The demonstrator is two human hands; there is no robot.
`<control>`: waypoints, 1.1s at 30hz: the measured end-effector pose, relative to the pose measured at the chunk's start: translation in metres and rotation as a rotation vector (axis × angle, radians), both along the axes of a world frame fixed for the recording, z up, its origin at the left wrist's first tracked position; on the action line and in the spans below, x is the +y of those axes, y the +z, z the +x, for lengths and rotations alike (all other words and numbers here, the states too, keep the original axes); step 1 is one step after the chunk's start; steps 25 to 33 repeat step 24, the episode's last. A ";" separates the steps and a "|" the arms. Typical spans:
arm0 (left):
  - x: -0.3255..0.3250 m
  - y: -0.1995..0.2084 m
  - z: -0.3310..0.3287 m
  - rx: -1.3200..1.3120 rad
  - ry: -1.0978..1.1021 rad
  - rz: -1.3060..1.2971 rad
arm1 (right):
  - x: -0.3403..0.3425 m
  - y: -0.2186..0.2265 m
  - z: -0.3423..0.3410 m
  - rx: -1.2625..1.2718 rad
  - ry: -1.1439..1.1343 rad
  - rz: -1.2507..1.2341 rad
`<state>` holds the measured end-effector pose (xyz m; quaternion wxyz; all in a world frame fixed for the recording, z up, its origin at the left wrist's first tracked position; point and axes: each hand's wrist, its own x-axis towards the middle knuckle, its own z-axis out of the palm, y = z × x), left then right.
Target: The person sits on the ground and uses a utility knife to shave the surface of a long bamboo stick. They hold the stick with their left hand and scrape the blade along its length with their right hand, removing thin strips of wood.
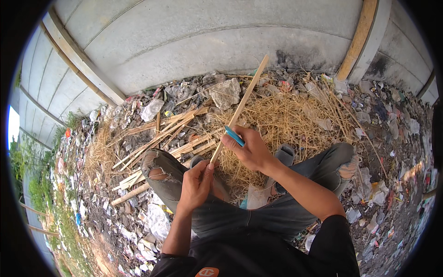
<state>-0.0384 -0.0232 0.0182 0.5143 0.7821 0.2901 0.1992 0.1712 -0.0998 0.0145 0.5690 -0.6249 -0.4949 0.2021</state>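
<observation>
A long pale bamboo strip (249, 90) slants up and away in front of me. My left hand (195, 185) pinches its near end between thumb and fingers, just above my knee. Closed around a blue-handled knife (235, 136), my right hand (253, 151) rests at the strip's lower middle. The knife touches or crosses the strip there; its blade cannot be made out. To the left of the strip, several split bamboo strips (159, 138) lie in a loose pile on the ground. Curled straw-coloured shavings (277, 115) spread beyond and beneath my hands.
A grey concrete panel wall (203, 46) runs across the back, with a wooden post (357, 41) at the right. A large pale stone (225, 93) sits near its foot. Plastic scraps and litter (154, 219) cover the surrounding ground. Green plants (41, 189) grow at the far left.
</observation>
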 end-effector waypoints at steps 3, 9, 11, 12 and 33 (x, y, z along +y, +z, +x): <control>0.007 -0.002 0.001 -0.019 0.060 0.067 | -0.009 0.000 0.002 -0.241 -0.010 -0.136; 0.009 -0.003 0.002 0.024 0.163 0.243 | -0.013 -0.011 -0.030 -0.613 0.009 -0.186; 0.008 -0.002 0.000 0.064 0.194 0.316 | -0.007 -0.012 -0.021 -0.637 -0.055 -0.161; 0.006 0.003 -0.003 0.089 0.204 0.338 | -0.002 -0.010 -0.011 -0.634 -0.091 -0.190; 0.018 -0.005 0.002 0.017 0.157 0.508 | 0.002 -0.011 -0.009 -0.695 -0.068 -0.276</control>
